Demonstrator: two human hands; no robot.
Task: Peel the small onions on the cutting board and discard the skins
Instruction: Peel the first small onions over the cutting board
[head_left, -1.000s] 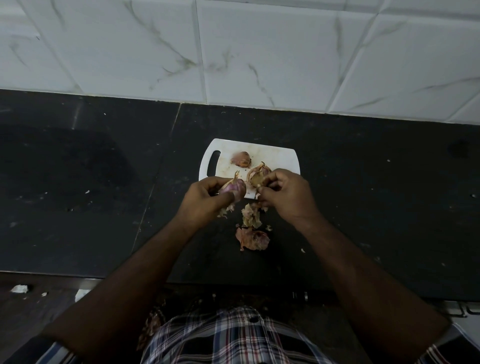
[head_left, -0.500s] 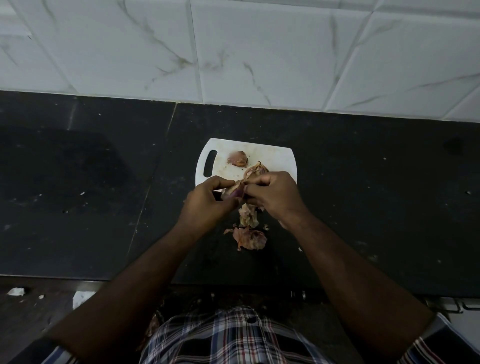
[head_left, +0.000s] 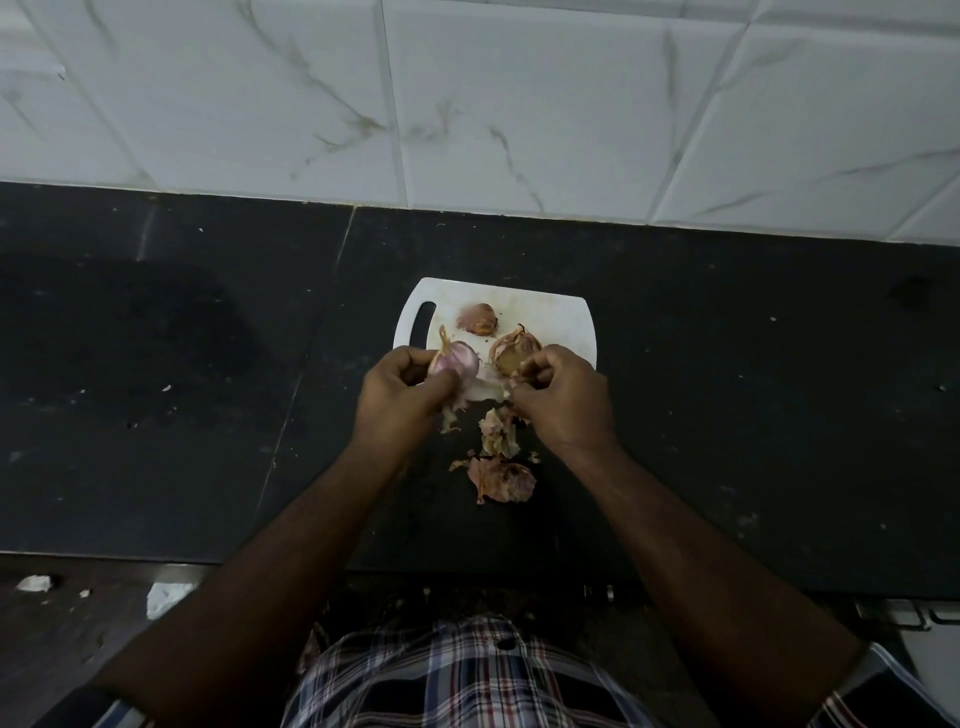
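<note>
My left hand (head_left: 400, 395) grips a small purple onion (head_left: 457, 358) above the near edge of the white cutting board (head_left: 561, 322). A pale strip of skin (head_left: 483, 391) stretches from that onion to my right hand (head_left: 563, 400), which pinches its other end. Two more small onions lie on the board: a pinkish one (head_left: 478, 318) toward the back and a brown-skinned one (head_left: 514, 349) just beyond my right fingers. Loose skins (head_left: 500, 439) and a larger reddish skin (head_left: 501, 480) lie on the black counter between my wrists.
The black stone counter (head_left: 727, 415) runs left and right, with a joint line (head_left: 306, 364) left of the board. White marbled wall tiles (head_left: 519, 104) stand behind. The counter's front edge is near my checked shirt (head_left: 457, 675).
My hands were together at the onion; they have drawn apart, my right hand pulling a strip of skin off to the right. The onion's purple flesh now shows more.
</note>
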